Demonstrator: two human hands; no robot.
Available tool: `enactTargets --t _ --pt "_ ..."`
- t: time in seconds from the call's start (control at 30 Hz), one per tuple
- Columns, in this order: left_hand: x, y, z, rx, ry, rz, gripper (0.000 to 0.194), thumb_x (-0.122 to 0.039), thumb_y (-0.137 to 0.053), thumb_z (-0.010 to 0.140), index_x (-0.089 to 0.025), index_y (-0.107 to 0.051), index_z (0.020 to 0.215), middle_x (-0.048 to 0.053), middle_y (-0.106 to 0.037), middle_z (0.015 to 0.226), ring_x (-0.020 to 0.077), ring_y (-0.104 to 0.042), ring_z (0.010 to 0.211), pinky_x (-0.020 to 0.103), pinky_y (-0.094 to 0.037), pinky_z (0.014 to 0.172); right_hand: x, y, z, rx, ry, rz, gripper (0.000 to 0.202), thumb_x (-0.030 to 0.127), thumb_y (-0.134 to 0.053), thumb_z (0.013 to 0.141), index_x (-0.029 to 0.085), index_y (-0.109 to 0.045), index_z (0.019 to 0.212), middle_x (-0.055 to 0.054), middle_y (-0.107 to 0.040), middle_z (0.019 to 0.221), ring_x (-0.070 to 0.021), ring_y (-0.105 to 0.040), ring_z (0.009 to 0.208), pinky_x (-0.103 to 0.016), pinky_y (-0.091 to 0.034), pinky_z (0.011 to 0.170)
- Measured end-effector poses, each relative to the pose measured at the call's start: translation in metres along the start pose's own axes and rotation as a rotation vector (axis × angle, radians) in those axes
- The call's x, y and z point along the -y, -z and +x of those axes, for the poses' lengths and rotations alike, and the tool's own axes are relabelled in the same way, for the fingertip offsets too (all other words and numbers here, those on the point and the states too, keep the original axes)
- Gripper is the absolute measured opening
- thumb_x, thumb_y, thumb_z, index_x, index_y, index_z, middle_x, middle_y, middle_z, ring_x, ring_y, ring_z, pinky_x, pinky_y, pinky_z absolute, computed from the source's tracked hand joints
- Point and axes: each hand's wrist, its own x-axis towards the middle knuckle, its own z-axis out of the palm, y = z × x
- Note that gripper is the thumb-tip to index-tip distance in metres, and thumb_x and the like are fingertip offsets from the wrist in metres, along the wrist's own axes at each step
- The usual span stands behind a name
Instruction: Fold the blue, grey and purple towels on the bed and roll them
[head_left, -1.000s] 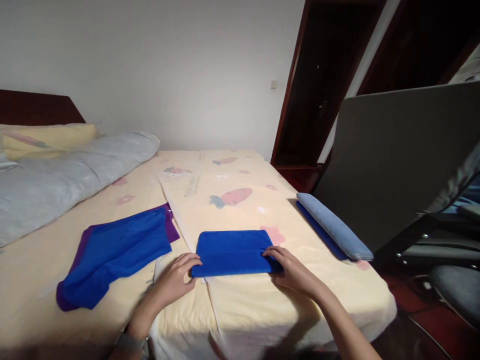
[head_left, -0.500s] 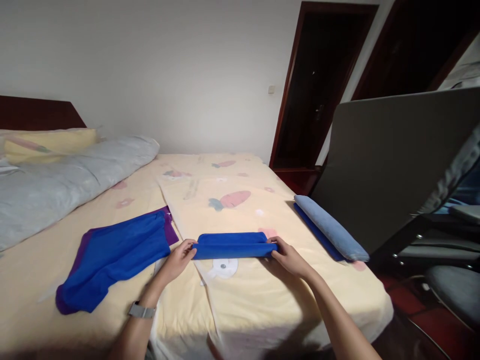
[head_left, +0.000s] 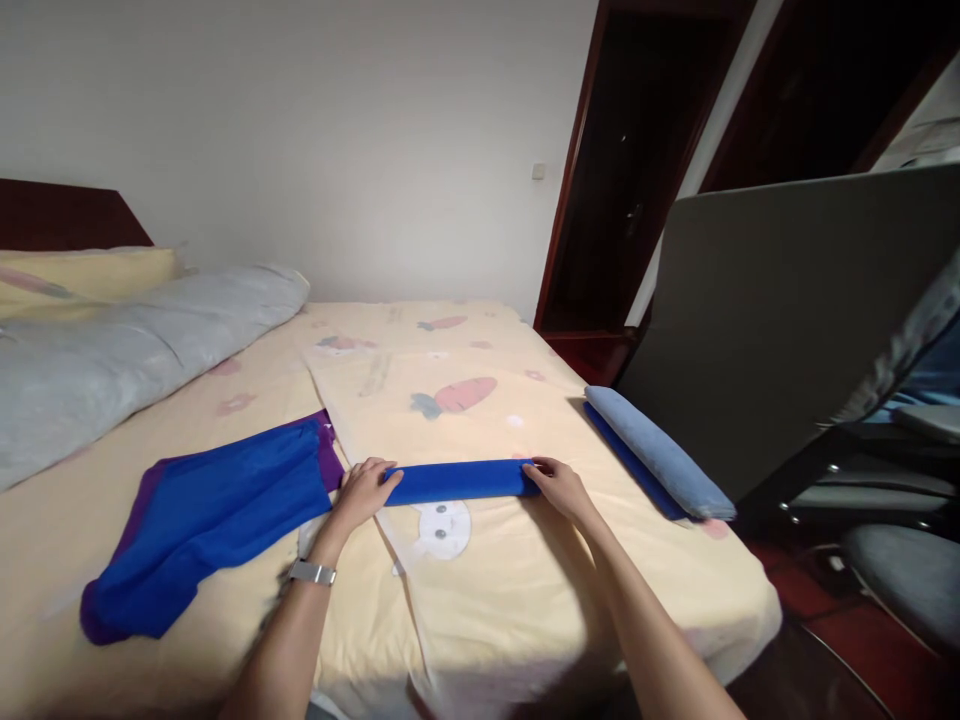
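Observation:
A narrow folded blue cloth [head_left: 459, 482] lies across the bed, above a printed white animal face. My left hand [head_left: 367, 492] grips its left end with thumb and fingers, and my right hand [head_left: 553, 484] has hold of the right end. To the left, close to my left hand, a blue and purple cloth [head_left: 225, 510] is spread out with a few wrinkles. Over on the right edge of the bed rests a folded light blue cloth [head_left: 656, 450] with a darker blue cloth [head_left: 630, 460] beneath it.
The bed sheet [head_left: 480, 620] is pale yellow with carrot prints. A long grey bolster [head_left: 150, 345] and a yellow pillow [head_left: 97, 275] lie at the left. Right of the bed stand a large dark panel [head_left: 780, 320] and a grey-seated chair [head_left: 907, 580]. A dark door [head_left: 637, 180] is behind.
The blue cloth between my hands has gone from two visible layers to one narrow strip. Both hands have moved slightly up the bed with it. The view has shifted a little.

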Motion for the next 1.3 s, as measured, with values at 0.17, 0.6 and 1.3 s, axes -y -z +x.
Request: enactTargets --t 0.17,0.6,1.3 --pt "-0.001 0.003 -0.002 0.05 -0.007 -0.001 0.029 -0.045 -0.062 0.078 -0.025 -0.073 0.095 0.005 -0.073 0.1 0.0263 -0.064 0.1 0.039 -0.042 0.097 -0.003 -0.008 0.005 0.08 0.036 0.066 0.04 0.037 -0.064 0.076 0.015 -0.072 0.108 -0.009 -0.074 0.101 -0.0277 -0.068 0.094 -0.034 -0.051 0.084" --pt "-0.004 0.032 -0.037 0.135 -0.046 -0.386 0.04 -0.047 -0.073 0.072 -0.02 -0.07 0.102 0.005 -0.073 0.087 0.0223 -0.069 0.085 0.029 -0.055 0.071 0.013 0.035 -0.024 0.202 0.229 0.419 0.043 0.051 -0.073 0.078 0.015 -0.067 0.101 -0.01 -0.07 0.099 -0.0236 -0.065 0.092 -0.033 -0.054 0.08" --pt "-0.099 0.045 -0.056 -0.45 -0.476 -0.362 0.024 -0.027 -0.07 0.081 -0.023 -0.067 0.105 0.008 -0.07 0.11 0.0229 -0.064 0.108 0.038 -0.048 0.098 0.046 0.149 -0.032 -0.172 0.589 0.246 0.032 0.041 -0.068 0.088 0.023 -0.065 0.115 -0.007 -0.066 0.113 -0.0231 -0.063 0.103 -0.032 -0.055 0.089"
